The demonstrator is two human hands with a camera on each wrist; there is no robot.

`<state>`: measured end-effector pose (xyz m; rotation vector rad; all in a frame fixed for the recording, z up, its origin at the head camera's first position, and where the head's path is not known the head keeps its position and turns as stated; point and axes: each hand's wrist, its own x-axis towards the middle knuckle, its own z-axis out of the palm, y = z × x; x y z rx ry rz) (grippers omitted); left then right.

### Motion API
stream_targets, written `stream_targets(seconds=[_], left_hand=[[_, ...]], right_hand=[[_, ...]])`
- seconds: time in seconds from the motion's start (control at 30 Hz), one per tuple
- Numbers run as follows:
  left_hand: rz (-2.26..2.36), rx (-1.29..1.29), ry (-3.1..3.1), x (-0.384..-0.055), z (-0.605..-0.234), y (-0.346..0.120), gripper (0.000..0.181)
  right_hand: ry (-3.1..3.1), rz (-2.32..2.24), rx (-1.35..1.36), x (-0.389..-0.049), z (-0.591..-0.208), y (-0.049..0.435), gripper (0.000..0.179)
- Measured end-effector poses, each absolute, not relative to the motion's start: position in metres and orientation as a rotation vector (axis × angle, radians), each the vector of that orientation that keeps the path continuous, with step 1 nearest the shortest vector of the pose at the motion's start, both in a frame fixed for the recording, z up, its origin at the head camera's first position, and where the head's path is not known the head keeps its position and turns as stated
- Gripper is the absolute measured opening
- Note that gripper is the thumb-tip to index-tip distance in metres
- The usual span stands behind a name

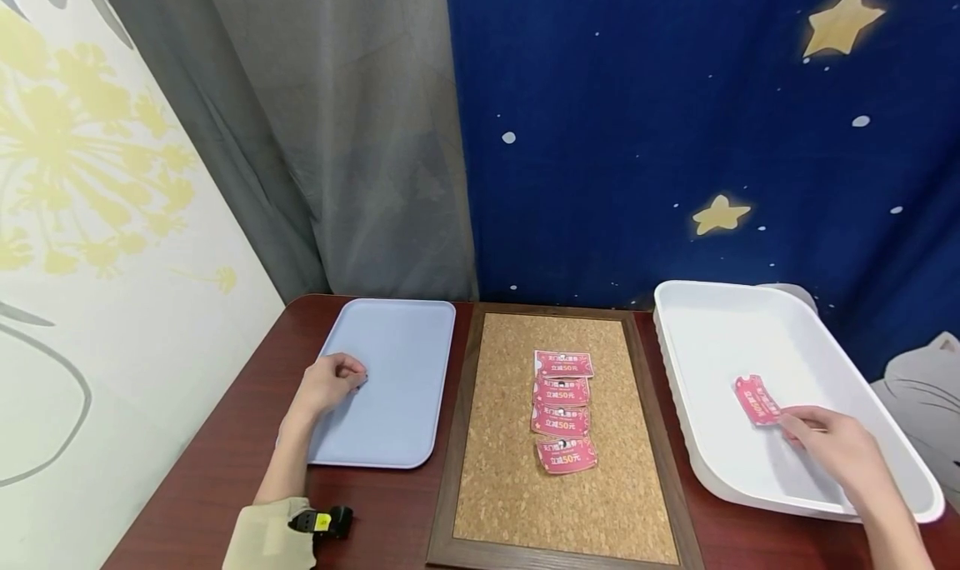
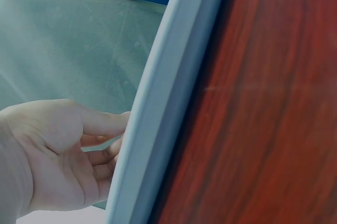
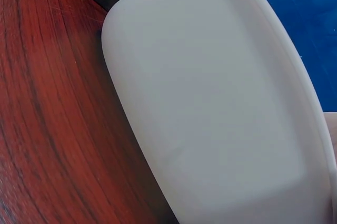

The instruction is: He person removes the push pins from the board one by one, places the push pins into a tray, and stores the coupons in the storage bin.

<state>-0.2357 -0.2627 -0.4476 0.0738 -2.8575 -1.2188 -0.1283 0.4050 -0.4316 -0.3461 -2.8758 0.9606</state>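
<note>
My right hand (image 1: pixel 836 447) pinches the lower right corner of a pink coupon (image 1: pixel 757 400) over the white tray (image 1: pixel 738 320). Thumb and fingers of my left hand (image 1: pixel 333 381) come together above the light blue tray (image 1: pixel 405 345), with a small dark thing (image 1: pixel 363 379) at their tips. In the left wrist view, that tray's rim hides the fingertips. Several pink coupons (image 1: pixel 567 456) are pinned one below another on a wood-framed cork board (image 1: pixel 502 503) between the trays. Small light and dark pin heads show at their upper edges. The right wrist view shows mostly the white tray's outer wall.
All three stand side by side on a dark red wooden table (image 1: pixel 217 470). The white tray's raised walls and the board's brown frame (image 1: pixel 452 478) are edges near the hands. Grey and blue curtains (image 1: pixel 555 137) hang behind; a patterned white wall (image 1: pixel 135 370) is at left.
</note>
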Motion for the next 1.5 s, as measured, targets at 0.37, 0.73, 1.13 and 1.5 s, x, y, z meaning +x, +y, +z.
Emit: stream_targets(seconds=[0.37, 0.73, 1.13, 1.5], left_hand=[[-1.212, 0.088, -2.889, -0.234, -0.446, -0.269, 0.01], [-1.236, 0.085, -2.889, -0.235, -0.445, -0.27, 0.012], [-1.266, 0.037, -2.83, -0.233, -0.429, -0.261, 0.013], [-1.329, -0.08, -2.798, -0.229, -0.418, -0.231, 0.012]], right_hand=[[-2.981, 0.94, -0.335, -0.131, -0.432, 0.406, 0.053], [-2.93, 0.759, -0.261, -0.129, -0.432, 0.406, 0.043], [-2.841, 0.751, -0.334, -0.127, -0.427, 0.407, 0.04], [-2.776, 0.75, -0.303, -0.125, -0.417, 0.39, 0.034]])
